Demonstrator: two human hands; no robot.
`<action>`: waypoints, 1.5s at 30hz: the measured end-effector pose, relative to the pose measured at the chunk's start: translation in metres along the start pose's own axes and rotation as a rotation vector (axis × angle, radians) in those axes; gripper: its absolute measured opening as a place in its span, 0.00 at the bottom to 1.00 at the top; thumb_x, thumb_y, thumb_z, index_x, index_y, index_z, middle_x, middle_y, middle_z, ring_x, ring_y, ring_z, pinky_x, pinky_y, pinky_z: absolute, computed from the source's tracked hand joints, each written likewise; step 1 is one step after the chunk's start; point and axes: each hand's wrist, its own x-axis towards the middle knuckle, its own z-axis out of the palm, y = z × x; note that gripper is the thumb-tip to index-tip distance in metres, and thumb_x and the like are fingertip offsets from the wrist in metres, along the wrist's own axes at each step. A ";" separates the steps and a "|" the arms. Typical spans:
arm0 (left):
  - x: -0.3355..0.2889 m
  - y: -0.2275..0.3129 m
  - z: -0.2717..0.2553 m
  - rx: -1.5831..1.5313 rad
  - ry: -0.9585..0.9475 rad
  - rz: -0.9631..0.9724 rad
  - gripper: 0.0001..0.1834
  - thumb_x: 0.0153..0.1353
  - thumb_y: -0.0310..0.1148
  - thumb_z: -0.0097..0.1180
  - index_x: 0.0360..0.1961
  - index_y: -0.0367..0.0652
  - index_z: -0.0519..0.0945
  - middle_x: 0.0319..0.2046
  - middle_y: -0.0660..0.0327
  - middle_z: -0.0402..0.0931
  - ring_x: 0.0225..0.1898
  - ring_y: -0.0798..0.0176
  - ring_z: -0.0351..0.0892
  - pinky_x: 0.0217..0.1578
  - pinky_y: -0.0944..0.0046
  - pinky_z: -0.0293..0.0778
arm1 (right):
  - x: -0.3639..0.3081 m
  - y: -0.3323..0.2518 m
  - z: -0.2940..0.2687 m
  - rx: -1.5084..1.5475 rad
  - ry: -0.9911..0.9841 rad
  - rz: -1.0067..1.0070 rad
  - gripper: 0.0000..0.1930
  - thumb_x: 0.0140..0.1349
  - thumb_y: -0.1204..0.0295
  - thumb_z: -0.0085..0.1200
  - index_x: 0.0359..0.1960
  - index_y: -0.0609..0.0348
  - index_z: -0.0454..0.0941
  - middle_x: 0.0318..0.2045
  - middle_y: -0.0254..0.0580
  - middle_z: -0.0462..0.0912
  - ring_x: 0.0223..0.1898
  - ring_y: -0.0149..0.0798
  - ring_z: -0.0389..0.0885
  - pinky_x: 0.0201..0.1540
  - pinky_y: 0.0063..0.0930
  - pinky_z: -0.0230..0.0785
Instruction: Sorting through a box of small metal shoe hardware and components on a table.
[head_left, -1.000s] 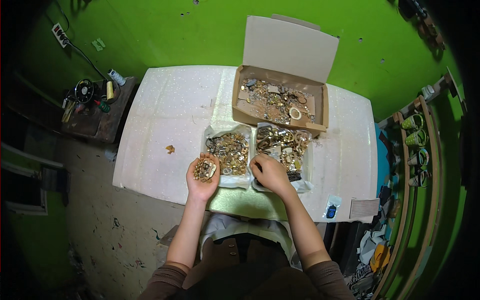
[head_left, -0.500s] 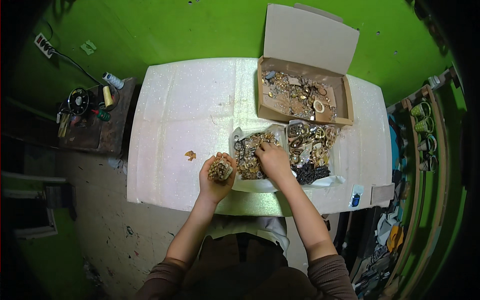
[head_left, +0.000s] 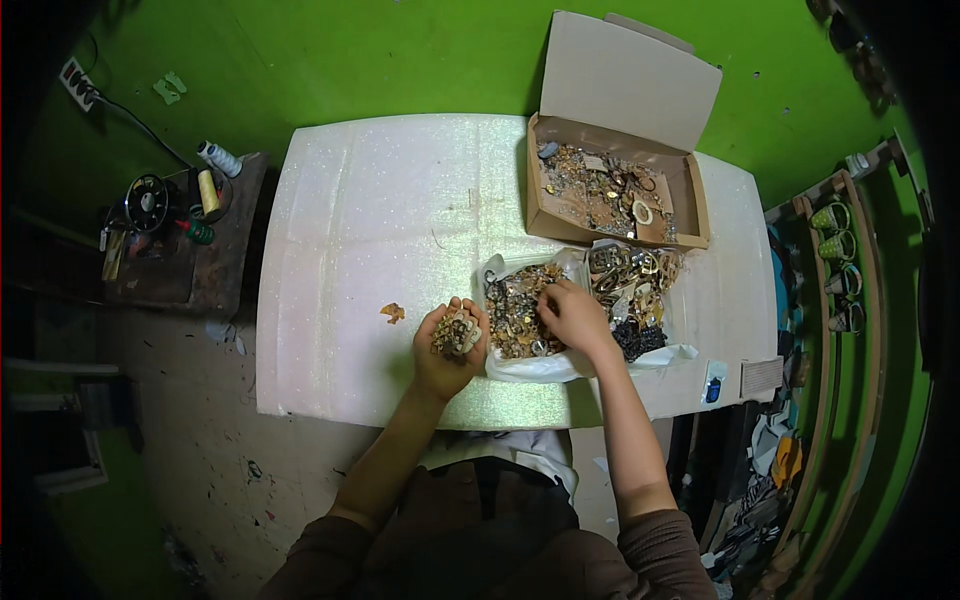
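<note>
My left hand (head_left: 446, 374) is cupped, palm up, around a heap of small gold-coloured metal trinkets (head_left: 457, 333), with some pale pieces among them. Beside it lies a white-lined tray (head_left: 535, 369) filled with mixed gold, silver and dark trinkets (head_left: 514, 312). Over the right part of that tray, my right hand (head_left: 580, 320) has its fingers bent down into the pieces. Its fingertips are close together, and whatever they pinch is too small to make out.
Right of the tray sit buckles (head_left: 640, 265) and a black beaded heap (head_left: 640, 338). An open cardboard box (head_left: 690, 205) of small parts stands behind. An orange-brown scrap (head_left: 392, 313) lies on the white table (head_left: 350, 220). A side table (head_left: 215, 260) holds thread spools (head_left: 218, 158).
The view has shifted slightly. My left hand has moved closer to the tray with its heap, and my right hand has shifted toward the tray's right side.
</note>
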 end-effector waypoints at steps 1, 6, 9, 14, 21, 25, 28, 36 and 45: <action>-0.001 0.002 0.001 -0.022 0.000 -0.016 0.09 0.58 0.32 0.42 0.34 0.40 0.72 0.34 0.60 0.71 0.42 0.66 0.70 0.50 0.63 0.66 | -0.001 0.004 -0.002 -0.003 -0.003 -0.003 0.06 0.48 0.72 0.49 0.26 0.61 0.75 0.28 0.45 0.75 0.34 0.46 0.74 0.37 0.36 0.67; -0.001 0.006 0.008 0.011 0.003 0.009 0.08 0.57 0.29 0.43 0.33 0.38 0.72 0.34 0.59 0.70 0.41 0.66 0.71 0.51 0.65 0.65 | -0.009 0.015 -0.014 0.420 0.063 0.017 0.06 0.49 0.72 0.51 0.25 0.62 0.72 0.33 0.44 0.75 0.37 0.44 0.73 0.45 0.29 0.62; 0.004 0.008 0.008 0.025 -0.002 0.008 0.09 0.58 0.32 0.42 0.33 0.39 0.72 0.34 0.59 0.71 0.41 0.66 0.71 0.52 0.64 0.64 | -0.012 0.006 -0.030 0.490 0.114 -0.035 0.04 0.51 0.73 0.50 0.26 0.61 0.71 0.38 0.40 0.75 0.41 0.38 0.71 0.47 0.27 0.59; 0.006 0.008 0.011 0.097 -0.033 0.000 0.07 0.57 0.28 0.43 0.34 0.38 0.71 0.34 0.59 0.70 0.42 0.66 0.71 0.53 0.65 0.64 | -0.012 0.000 -0.037 1.165 0.050 0.080 0.03 0.60 0.74 0.43 0.30 0.59 0.66 0.29 0.33 0.74 0.33 0.25 0.69 0.38 0.17 0.60; 0.008 0.012 0.002 0.056 -0.005 -0.104 0.07 0.55 0.31 0.46 0.33 0.42 0.73 0.35 0.61 0.72 0.42 0.63 0.72 0.48 0.62 0.69 | -0.009 0.022 -0.013 0.687 0.036 0.221 0.08 0.58 0.73 0.42 0.35 0.59 0.73 0.23 0.36 0.72 0.26 0.30 0.71 0.31 0.22 0.64; 0.013 0.014 -0.008 0.032 0.010 -0.074 0.07 0.55 0.31 0.46 0.32 0.41 0.74 0.33 0.60 0.73 0.42 0.61 0.72 0.45 0.60 0.72 | -0.003 0.016 -0.001 -0.003 0.076 0.111 0.07 0.51 0.73 0.46 0.28 0.55 0.77 0.29 0.46 0.76 0.31 0.47 0.75 0.33 0.36 0.68; 0.016 0.009 -0.008 -0.023 0.061 -0.056 0.07 0.54 0.29 0.46 0.31 0.39 0.74 0.31 0.58 0.74 0.39 0.60 0.73 0.46 0.60 0.71 | 0.004 0.015 0.004 -0.191 0.044 0.037 0.05 0.49 0.71 0.49 0.25 0.56 0.77 0.26 0.43 0.75 0.29 0.46 0.76 0.30 0.37 0.69; 0.018 0.000 -0.013 -0.092 0.114 -0.020 0.08 0.54 0.28 0.46 0.29 0.33 0.75 0.29 0.54 0.74 0.37 0.58 0.73 0.47 0.60 0.69 | 0.015 0.018 0.008 -0.335 -0.046 -0.077 0.05 0.48 0.69 0.52 0.24 0.53 0.78 0.26 0.40 0.75 0.29 0.43 0.76 0.32 0.35 0.69; 0.019 0.000 -0.017 -0.104 0.087 -0.005 0.08 0.54 0.27 0.45 0.30 0.33 0.74 0.30 0.53 0.74 0.38 0.57 0.73 0.49 0.59 0.68 | 0.003 0.019 -0.030 0.077 -0.020 -0.061 0.06 0.48 0.72 0.50 0.26 0.63 0.73 0.26 0.42 0.74 0.27 0.41 0.74 0.31 0.31 0.67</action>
